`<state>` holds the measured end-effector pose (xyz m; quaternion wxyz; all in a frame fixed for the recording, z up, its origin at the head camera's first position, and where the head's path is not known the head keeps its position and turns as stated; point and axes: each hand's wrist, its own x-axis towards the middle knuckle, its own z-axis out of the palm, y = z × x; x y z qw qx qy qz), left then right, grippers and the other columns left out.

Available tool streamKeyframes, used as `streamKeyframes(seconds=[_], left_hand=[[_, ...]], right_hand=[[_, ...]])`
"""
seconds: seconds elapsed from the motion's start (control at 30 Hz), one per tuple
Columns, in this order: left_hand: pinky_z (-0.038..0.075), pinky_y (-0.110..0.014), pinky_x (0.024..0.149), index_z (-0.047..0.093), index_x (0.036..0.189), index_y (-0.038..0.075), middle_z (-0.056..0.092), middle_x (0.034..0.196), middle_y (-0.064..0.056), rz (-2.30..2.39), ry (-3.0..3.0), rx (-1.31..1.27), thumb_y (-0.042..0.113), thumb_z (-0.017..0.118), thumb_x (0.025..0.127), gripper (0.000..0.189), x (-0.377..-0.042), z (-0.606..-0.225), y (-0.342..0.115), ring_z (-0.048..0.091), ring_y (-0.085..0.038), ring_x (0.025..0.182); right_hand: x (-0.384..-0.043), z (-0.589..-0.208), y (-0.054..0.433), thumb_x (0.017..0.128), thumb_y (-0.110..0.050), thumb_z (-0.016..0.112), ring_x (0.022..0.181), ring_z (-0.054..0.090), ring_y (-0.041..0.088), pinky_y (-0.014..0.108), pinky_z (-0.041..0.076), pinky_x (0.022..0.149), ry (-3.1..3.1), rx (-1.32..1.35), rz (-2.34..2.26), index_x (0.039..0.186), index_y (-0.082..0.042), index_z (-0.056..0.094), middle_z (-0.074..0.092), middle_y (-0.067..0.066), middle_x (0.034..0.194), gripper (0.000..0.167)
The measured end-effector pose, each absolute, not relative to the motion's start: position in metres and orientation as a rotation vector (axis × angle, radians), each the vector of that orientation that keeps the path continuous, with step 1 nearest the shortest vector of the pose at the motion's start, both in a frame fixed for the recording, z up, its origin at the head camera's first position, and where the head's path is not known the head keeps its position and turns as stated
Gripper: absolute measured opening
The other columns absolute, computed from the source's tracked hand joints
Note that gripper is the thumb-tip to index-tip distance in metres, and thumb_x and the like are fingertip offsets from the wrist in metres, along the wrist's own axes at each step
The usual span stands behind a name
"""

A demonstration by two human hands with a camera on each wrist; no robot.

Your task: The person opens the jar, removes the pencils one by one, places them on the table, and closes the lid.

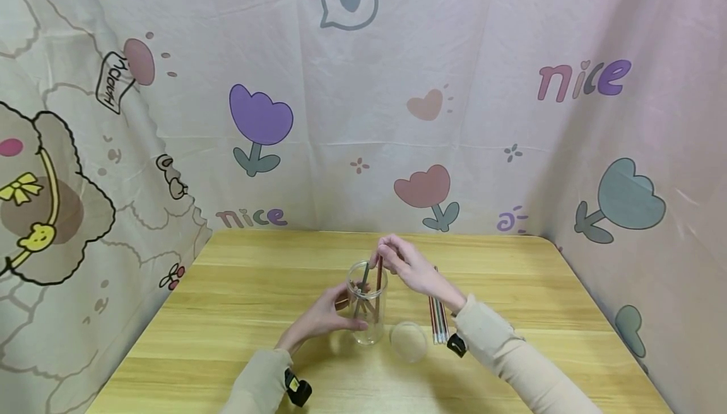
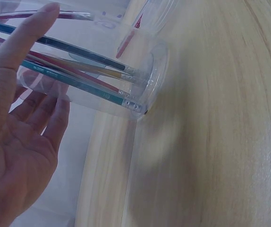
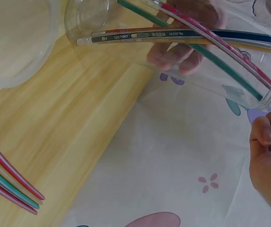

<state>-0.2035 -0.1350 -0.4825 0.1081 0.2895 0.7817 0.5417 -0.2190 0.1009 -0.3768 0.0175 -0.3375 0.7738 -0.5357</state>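
A clear plastic jar [image 1: 369,336] stands upright on the table, its mouth uncovered. My left hand [image 1: 322,314] grips its side, thumb in front and fingers behind, as the left wrist view also shows. Inside lean several pencils [image 2: 74,85] in dark, green, yellow and red, metal-banded ends down at the base. Over the jar's mouth my right hand [image 1: 406,266] pinches a red pencil [image 1: 379,275] near its top. That pencil reaches down into the jar, its silvery lower end [image 2: 84,16] above the base. The right fingertips are partly cut off in the right wrist view.
A round clear lid [image 1: 409,341] lies flat just right of the jar. Beyond it, several loose pencils [image 1: 438,322] lie side by side, partly hidden under the right forearm. A printed cloth [image 1: 352,86] hangs behind the wooden table [image 1: 227,313].
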Motion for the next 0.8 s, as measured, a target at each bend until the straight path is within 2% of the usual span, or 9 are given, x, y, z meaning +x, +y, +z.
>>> streamKeyframes(seconds=[0.1, 0.23, 0.33, 0.47, 0.57, 0.67, 0.73, 0.8], left_hand=[[0.039, -0.058, 0.118, 0.047, 0.146, 0.007, 0.055, 0.147, -0.017, 1.593, 2.303, 0.849, 0.019, 0.085, 0.080, 0.078, -0.2036, -0.4826, -0.1349, 0.049, -0.042, 0.138], [0.040, -0.056, 0.118, 0.048, 0.146, 0.007, 0.056, 0.146, -0.016, 1.595, 2.305, 0.846, 0.020, 0.085, 0.079, 0.077, -0.2035, -0.4828, -0.1350, 0.050, -0.041, 0.138], [0.040, -0.056, 0.118, 0.047, 0.146, 0.006, 0.056, 0.146, -0.016, 1.602, 2.304, 0.849, 0.019, 0.085, 0.079, 0.078, -0.2033, -0.4826, -0.1347, 0.050, -0.041, 0.138], [0.041, -0.057, 0.118, 0.047, 0.146, 0.006, 0.057, 0.146, -0.016, 1.604, 2.304, 0.854, 0.018, 0.085, 0.079, 0.078, -0.2030, -0.4822, -0.1345, 0.051, -0.041, 0.137], [0.041, -0.057, 0.118, 0.047, 0.146, 0.006, 0.056, 0.146, -0.015, 1.598, 2.306, 0.852, 0.019, 0.085, 0.079, 0.078, -0.2031, -0.4821, -0.1347, 0.051, -0.041, 0.137], [0.040, -0.057, 0.118, 0.047, 0.147, 0.007, 0.056, 0.147, -0.016, 1.595, 2.306, 0.845, 0.019, 0.085, 0.079, 0.078, -0.2033, -0.4819, -0.1347, 0.050, -0.041, 0.138], [0.040, -0.057, 0.118, 0.047, 0.146, 0.007, 0.056, 0.146, -0.016, 1.594, 2.307, 0.844, 0.020, 0.085, 0.079, 0.078, -0.2035, -0.4818, -0.1346, 0.050, -0.041, 0.138], [0.040, -0.057, 0.118, 0.048, 0.146, 0.007, 0.057, 0.146, -0.016, 1.594, 2.309, 0.840, 0.020, 0.086, 0.079, 0.078, -0.2034, -0.4816, -0.1344, 0.050, -0.041, 0.138]], right_hand=[[-0.2188, -0.3784, 0.0997, 0.110, -0.016, 0.034, 0.060, 0.047, 0.006, 0.015, 0.041, 0.056, 2.339, -1.056, -1.753, 0.105, 0.001, 0.047, 0.071, 0.026, 0.085, 0.022], [-0.2174, -0.3798, 0.0979, 0.111, -0.017, 0.031, 0.050, 0.039, 0.006, 0.018, 0.032, 0.046, 2.319, -1.072, -1.834, 0.107, 0.002, 0.042, 0.069, 0.029, 0.074, 0.022], [-0.2154, -0.3814, 0.0959, 0.111, -0.017, 0.032, 0.048, 0.040, 0.004, 0.019, 0.033, 0.043, 2.336, -1.056, -1.896, 0.110, 0.005, 0.048, 0.068, 0.030, 0.073, 0.027], [-0.2131, -0.3847, 0.0944, 0.110, -0.016, 0.037, 0.051, 0.042, 0.002, 0.019, 0.034, 0.043, 2.377, -1.052, -1.939, 0.111, 0.004, 0.061, 0.068, 0.022, 0.075, 0.031], [-0.2120, -0.3858, 0.0956, 0.109, -0.014, 0.041, 0.056, 0.043, 0.003, 0.019, 0.036, 0.046, 2.381, -1.038, -1.946, 0.112, 0.003, 0.065, 0.067, 0.017, 0.078, 0.029], [-0.2115, -0.3858, 0.0981, 0.108, -0.011, 0.044, 0.062, 0.048, 0.001, 0.016, 0.041, 0.054, 2.348, -0.995, -1.966, 0.118, 0.006, 0.063, 0.066, 0.024, 0.084, 0.028], [-0.2111, -0.3853, 0.1005, 0.107, -0.009, 0.044, 0.069, 0.055, 0.000, 0.014, 0.051, 0.063, 2.318, -0.966, -1.982, 0.122, 0.009, 0.060, 0.066, 0.029, 0.089, 0.028], [-0.2107, -0.3846, 0.1029, 0.107, -0.008, 0.045, 0.079, 0.064, 0.002, 0.019, 0.060, 0.077, 2.284, -0.945, -2.002, 0.126, 0.011, 0.058, 0.067, 0.028, 0.092, 0.030]])
